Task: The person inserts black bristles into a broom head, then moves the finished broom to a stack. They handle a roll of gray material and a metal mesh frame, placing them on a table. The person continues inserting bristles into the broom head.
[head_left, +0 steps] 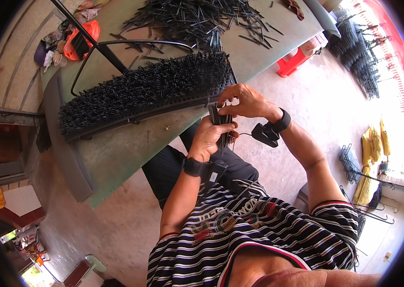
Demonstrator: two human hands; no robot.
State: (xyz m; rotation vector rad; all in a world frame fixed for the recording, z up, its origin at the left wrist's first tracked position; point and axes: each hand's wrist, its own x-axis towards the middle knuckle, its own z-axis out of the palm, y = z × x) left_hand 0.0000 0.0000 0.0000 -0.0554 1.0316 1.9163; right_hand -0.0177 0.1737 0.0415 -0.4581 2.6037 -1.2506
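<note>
The biggest thing I have in view is the green-topped desk [135,148], its far edge running out of frame at the top. Across it lies a long panel of dense black bristles [149,88]; they stand so thick that I can't make out the base beneath them, apart from a dark strip along the near side. Beyond is a heap of loose black strips [192,16], cut off by the upper edge and too tangled to tell apart. The red stool [288,64] beside the desk shows only in part. My left hand [206,134] is closed around a bundle of thin dark strips [215,114], just off the panel's right end and above the lap; thumb and fingers cover its middle, so I lose part of its length. My right hand [249,103] has its thumb and forefinger curled at the bundle's upper end, but I cannot tell whether they pinch a strip, since the fingertips blend into the dark pieces.
</note>
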